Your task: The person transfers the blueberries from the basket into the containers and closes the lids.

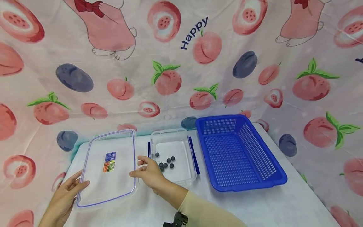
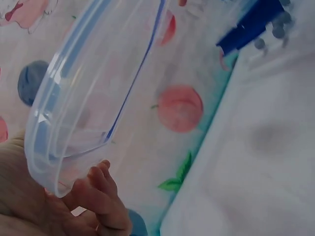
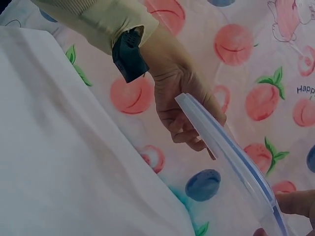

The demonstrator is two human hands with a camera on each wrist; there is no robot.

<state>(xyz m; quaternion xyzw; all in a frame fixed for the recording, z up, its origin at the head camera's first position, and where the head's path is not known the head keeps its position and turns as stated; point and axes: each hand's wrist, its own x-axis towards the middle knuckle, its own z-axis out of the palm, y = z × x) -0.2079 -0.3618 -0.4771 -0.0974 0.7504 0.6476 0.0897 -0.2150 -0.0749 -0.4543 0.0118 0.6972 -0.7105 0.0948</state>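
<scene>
In the head view, a clear lid (image 1: 109, 167) with a blue seal line is held between both hands near the table's left edge, its long axis running from the front edge toward the back. The left hand (image 1: 63, 197) is set at the lid's near left corner, fingers fairly straight along the rim; the right hand (image 1: 148, 172) pinches the middle of the lid's right long side, thumb and fingers closed on the rim. Just right of the lid, a clear box (image 1: 173, 157) with blue clips sits near the table's back edge, its long axis parallel to the lid's, with dark berries (image 1: 165, 162) lying in it; the right hand is the nearer one to it. A blue basket (image 1: 238, 151) stands beside the box toward the right edge, empty as far as can be seen. The table (image 1: 269, 205) is covered in white cloth, and a peach-printed cloth (image 1: 181, 63) hangs all round. In the left wrist view, the lid (image 2: 93, 88) is seen tilted and lifted off the cloth, its rim resting against curled fingers (image 2: 101, 194); whether they clamp it cannot be told. In the right wrist view, the lid's edge (image 3: 231, 157) runs diagonally, the left hand (image 3: 182, 108) is seen behind it at the far end, and a fingertip (image 3: 295, 202) of the right hand is pressed to the rim at the near end.
</scene>
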